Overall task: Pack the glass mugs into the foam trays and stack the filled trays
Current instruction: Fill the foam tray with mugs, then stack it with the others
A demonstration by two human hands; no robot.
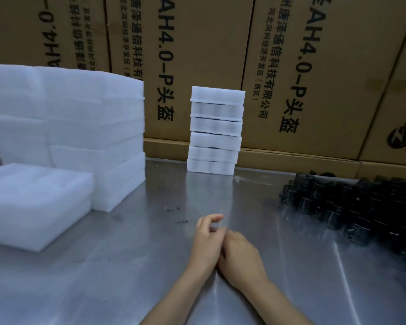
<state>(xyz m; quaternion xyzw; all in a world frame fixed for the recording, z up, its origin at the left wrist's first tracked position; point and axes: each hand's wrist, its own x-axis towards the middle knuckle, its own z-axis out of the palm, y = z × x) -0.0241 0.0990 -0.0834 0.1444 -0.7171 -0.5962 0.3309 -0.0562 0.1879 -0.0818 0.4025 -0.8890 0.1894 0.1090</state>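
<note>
A stack of several filled white foam trays (215, 130) stands at the back of the metal table (127, 266), against the cartons. Dark glass mugs (352, 207) lie in a crowded heap on the right of the table. A single white foam tray (33, 202) with pockets lies at the left, in front of a tall pile of foam trays (80, 118). My left hand (206, 242) and my right hand (239, 256) rest side by side on the table near the front middle, touching each other. Neither holds anything; the left fingers are loosely curled and apart.
A wall of large brown cardboard cartons (197, 55) with black print closes off the back of the table. Bare steel lies between my hands and the filled stack.
</note>
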